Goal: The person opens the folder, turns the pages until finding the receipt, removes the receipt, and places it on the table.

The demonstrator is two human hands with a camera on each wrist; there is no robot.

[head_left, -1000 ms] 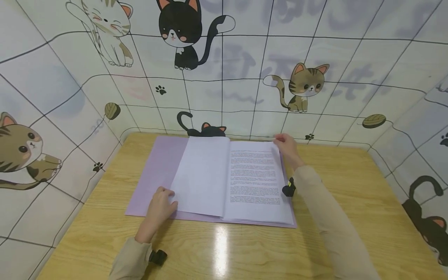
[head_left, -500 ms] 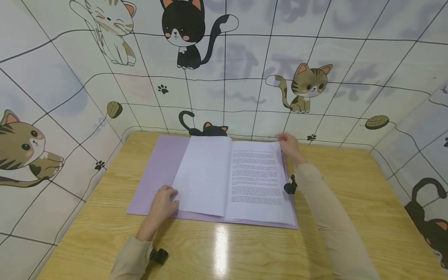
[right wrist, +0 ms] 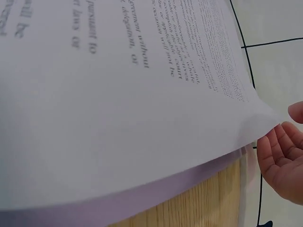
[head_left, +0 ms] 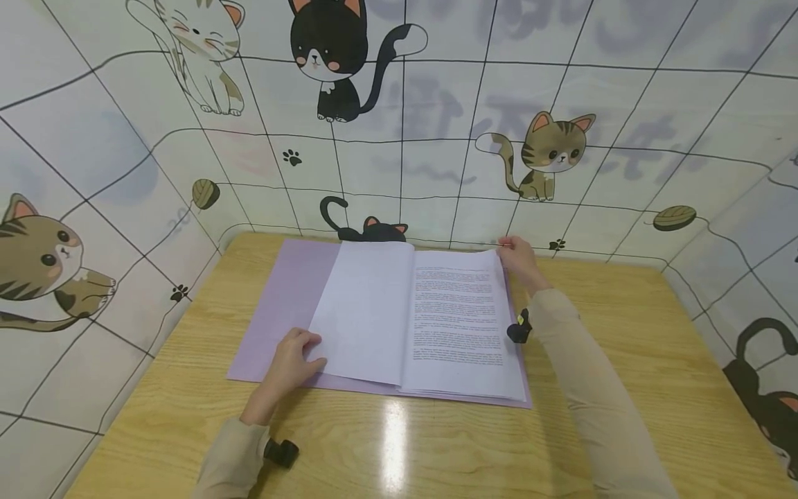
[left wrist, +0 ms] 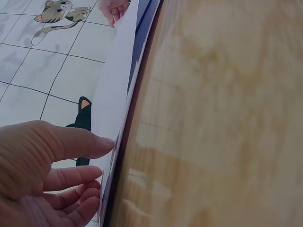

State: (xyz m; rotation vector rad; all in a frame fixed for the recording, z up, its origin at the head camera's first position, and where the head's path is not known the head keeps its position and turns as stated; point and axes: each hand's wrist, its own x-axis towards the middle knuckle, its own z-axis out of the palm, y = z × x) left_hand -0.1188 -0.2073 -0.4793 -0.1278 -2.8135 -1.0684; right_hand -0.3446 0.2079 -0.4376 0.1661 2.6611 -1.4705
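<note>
A purple-covered book (head_left: pixel 262 333) of white sheets lies open on the wooden table. Its left page (head_left: pixel 364 312) is blank; the right page (head_left: pixel 458 312) carries printed text. My right hand (head_left: pixel 522 265) pinches the top outer corner of the printed page (right wrist: pixel 142 123). That corner is raised, and purple cover shows beneath it in the right wrist view. Down at the lower outer corner of the blank page rests my left hand (head_left: pixel 293 364), its thumb and fingers spread apart. In the left wrist view the thumb tip touches the book's edge and the other fingers are loosely bent.
Cat-patterned wall sheets (head_left: pixel 436 166) stand behind and on both sides of the wooden table (head_left: pixel 461 450). The book's far edge lies close to the back wall. Black wrist devices (head_left: pixel 282 454) sit at both sleeves.
The left hand's thumb and fingers have spread slightly. The right hand stays at the page corner, which has shifted a little against the cover. The whole head view has drifted slightly.
</note>
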